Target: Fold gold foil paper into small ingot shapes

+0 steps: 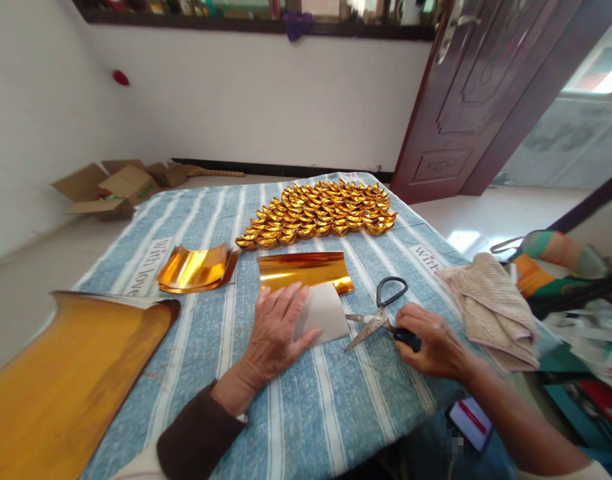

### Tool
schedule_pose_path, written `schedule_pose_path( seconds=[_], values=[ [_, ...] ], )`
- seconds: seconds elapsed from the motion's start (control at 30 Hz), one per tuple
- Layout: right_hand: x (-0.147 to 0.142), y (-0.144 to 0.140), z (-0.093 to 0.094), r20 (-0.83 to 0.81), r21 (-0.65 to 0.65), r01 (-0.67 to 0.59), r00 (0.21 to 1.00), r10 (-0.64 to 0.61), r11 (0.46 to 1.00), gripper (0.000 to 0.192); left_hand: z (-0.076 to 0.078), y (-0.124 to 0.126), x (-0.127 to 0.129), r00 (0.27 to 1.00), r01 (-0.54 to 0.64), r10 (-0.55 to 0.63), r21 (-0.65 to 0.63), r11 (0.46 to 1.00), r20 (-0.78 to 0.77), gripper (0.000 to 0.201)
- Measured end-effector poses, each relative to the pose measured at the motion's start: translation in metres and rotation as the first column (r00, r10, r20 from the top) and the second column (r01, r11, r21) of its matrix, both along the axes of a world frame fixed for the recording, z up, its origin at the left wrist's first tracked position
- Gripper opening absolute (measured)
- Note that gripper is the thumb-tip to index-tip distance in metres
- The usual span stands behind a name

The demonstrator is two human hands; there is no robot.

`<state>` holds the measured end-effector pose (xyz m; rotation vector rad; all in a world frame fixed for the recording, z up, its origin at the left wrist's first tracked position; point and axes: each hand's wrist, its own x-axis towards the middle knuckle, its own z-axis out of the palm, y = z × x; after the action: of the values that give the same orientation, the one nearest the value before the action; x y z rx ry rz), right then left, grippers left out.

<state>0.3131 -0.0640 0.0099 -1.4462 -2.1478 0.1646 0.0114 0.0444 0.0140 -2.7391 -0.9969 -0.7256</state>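
My left hand [279,327] lies flat with fingers stretched over a pale grey card [326,313], pressing it to the tablecloth. Just beyond the card is a curled sheet of shiny gold foil paper [303,268]; how far it runs under the card and fingers is hidden. My right hand [429,340] is closed around one black handle of a pair of scissors [379,321]. The blades are spread apart, with one tip at or close to the card's right edge. The other handle loop stands free.
Many folded gold paper ingots [321,213] sit in rows at the table's back. Cut gold sheets [196,267] are stacked left of centre, with a large gold sheet [86,380] at front left. A beige cloth [496,310] lies right. A phone [469,423] is below the front edge.
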Motion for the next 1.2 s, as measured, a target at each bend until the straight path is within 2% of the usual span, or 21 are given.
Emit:
schedule_pose_path(
  seconds=[0.17, 0.3, 0.43, 0.5, 0.57, 0.7, 0.9, 1.07, 1.2],
  values=[
    [-0.011, 0.000, 0.002, 0.029, -0.007, -0.049, 0.998, 0.049, 0.999, 0.016, -0.002, 0.001, 0.001, 0.998, -0.042, 0.040, -0.027, 0.999, -0.041, 0.061],
    [-0.013, -0.002, 0.002, 0.041, -0.005, -0.062, 0.997, 0.062, 0.998, 0.016, 0.001, -0.003, 0.003, 0.996, -0.027, 0.025, -0.026, 0.999, -0.080, 0.049],
    [-0.013, -0.003, 0.001, 0.047, -0.006, -0.063, 0.997, 0.063, 0.998, 0.015, 0.002, -0.007, 0.005, 0.987, 0.119, -0.124, -0.052, 0.992, -0.101, 0.031],
    [-0.015, -0.002, 0.001, 0.054, -0.008, -0.062, 0.997, 0.062, 0.998, 0.015, 0.000, -0.007, 0.006, 0.968, 0.211, -0.223, -0.106, 0.972, -0.119, 0.030],
    [-0.017, -0.002, 0.000, 0.062, -0.011, -0.060, 0.996, 0.061, 0.998, 0.015, -0.003, -0.006, 0.007, 0.952, 0.248, -0.273, -0.174, 0.953, -0.138, 0.032],
    [-0.021, 0.000, 0.000, 0.086, 0.005, -0.076, 0.993, 0.076, 0.997, 0.014, -0.008, -0.004, 0.010, 0.955, 0.172, -0.227, -0.269, 0.948, -0.190, 0.035],
    [-0.027, 0.000, 0.003, 0.178, 0.045, -0.077, 0.982, 0.067, 0.996, 0.009, -0.012, -0.002, 0.014, 0.947, 0.098, -0.186, -0.315, 0.944, -0.261, 0.040],
    [-0.037, -0.006, 0.001, 0.319, 0.083, 0.062, 0.944, -0.086, 0.995, 0.005, -0.018, 0.007, 0.017, 0.950, 0.100, -0.181, -0.300, 0.948, -0.254, 0.045],
    [-0.045, -0.007, -0.001, 0.364, 0.129, 0.120, 0.917, -0.160, 0.984, 0.014, -0.018, 0.009, 0.018, 0.944, 0.097, -0.183, -0.298, 0.949, -0.273, 0.048]
  ],
)
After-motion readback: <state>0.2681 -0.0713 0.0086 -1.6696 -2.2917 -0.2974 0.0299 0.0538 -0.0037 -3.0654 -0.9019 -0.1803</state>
